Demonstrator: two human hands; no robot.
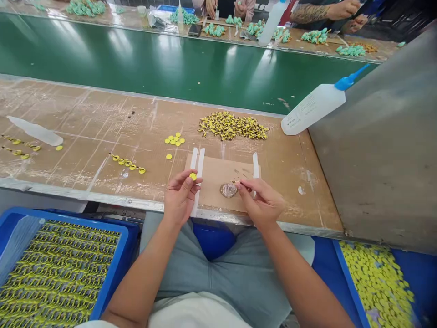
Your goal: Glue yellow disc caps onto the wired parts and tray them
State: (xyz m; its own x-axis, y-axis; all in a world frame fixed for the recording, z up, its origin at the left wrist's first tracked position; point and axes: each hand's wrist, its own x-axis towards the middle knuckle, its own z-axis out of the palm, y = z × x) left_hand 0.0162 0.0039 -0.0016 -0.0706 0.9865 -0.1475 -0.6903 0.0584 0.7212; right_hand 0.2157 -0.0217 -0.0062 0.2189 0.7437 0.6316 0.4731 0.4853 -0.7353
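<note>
My left hand (178,197) pinches a yellow disc (193,176) between thumb and fingers, above the left side of a cardboard sheet (215,171). My right hand (262,200) is closed at the fingertips on a tiny yellow-and-dark piece (233,181), whose kind I cannot make out. That piece is just over a small round clear dish (228,190) on the cardboard. Beyond the cardboard lies a heap of small yellow-and-dark pieces (228,125). Several loose yellow discs (175,139) lie left of the heap. Farther left is a slanting row of discs with pieces on them (127,163).
A white bottle with a blue nozzle (314,108) leans against a metal panel (385,136) at right. Blue trays (123,234) flank my legs, holding finished-looking rows and loose discs. Behind the green belt (136,59), co-workers' hands handle turquoise pieces (213,30).
</note>
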